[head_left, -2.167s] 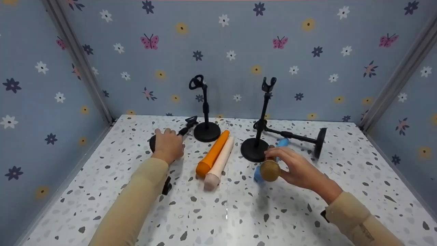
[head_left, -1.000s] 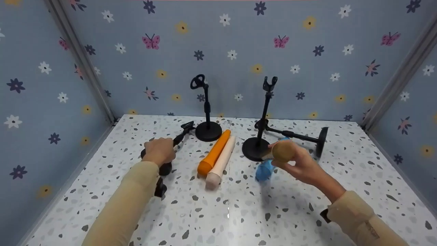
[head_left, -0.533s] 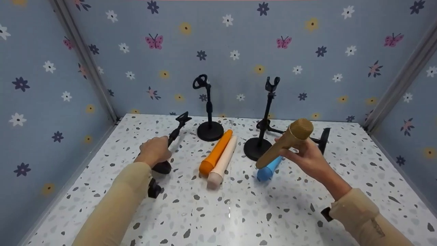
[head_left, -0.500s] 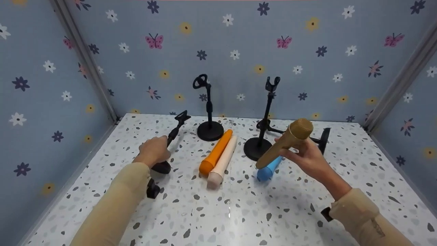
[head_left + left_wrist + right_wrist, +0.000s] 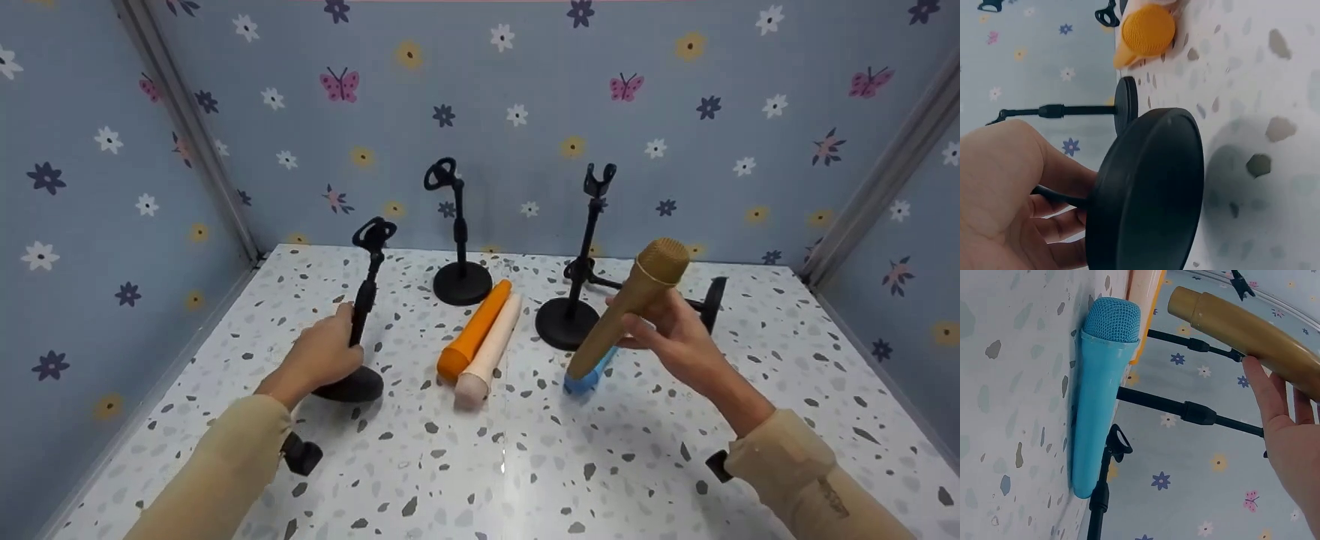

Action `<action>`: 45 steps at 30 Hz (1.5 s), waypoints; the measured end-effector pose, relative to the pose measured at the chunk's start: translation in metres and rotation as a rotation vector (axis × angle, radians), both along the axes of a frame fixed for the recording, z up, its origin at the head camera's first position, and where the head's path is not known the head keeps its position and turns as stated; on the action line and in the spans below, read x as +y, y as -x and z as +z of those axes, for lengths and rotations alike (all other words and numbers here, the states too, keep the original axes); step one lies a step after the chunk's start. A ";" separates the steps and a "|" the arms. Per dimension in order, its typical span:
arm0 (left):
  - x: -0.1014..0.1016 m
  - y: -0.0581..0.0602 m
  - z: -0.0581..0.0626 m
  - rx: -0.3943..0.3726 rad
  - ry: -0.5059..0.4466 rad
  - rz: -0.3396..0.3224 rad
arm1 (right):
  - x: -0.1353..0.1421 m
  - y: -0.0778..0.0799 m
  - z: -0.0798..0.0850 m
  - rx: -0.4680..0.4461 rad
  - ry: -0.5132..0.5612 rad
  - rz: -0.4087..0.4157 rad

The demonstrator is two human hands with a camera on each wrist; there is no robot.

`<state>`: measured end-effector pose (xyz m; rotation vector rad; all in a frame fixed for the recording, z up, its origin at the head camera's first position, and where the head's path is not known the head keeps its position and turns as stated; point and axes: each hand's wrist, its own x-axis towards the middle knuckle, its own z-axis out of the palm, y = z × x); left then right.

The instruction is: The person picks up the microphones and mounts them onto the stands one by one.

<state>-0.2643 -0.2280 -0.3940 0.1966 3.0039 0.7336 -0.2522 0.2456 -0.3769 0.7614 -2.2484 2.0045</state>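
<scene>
We grip a black microphone stand point(image 5: 364, 300) in the left hand point(image 5: 320, 350), clip point(image 5: 374, 235) above that hand. Our right hand point(image 5: 679, 337) holds a gold microphone point(image 5: 621, 315), long axis slanted, mesh head point(image 5: 666, 257) uppermost; the clip lies well to its left.

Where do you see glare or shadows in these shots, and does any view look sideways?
Head view: whitish glare with a small bright streak on the near middle of the table; left wrist view: a soft shadow on the table beside the tilted stand; right wrist view: a narrow shadow along the blue mic; both wrist views look sideways.
</scene>
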 end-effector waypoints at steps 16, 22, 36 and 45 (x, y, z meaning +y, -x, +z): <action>0.022 -0.066 -0.040 0.198 -0.145 -0.096 | 0.005 -0.006 0.002 -0.074 0.033 0.044; 0.032 -0.067 -0.043 0.111 -0.208 -0.212 | 0.007 -0.005 0.000 -0.070 0.030 0.031; 0.065 -0.072 -0.041 0.033 -0.295 -0.518 | 0.011 -0.005 -0.002 -0.057 0.018 0.026; 0.136 -0.075 -0.046 0.130 -0.307 -0.621 | 0.010 -0.005 -0.001 0.006 0.052 -0.013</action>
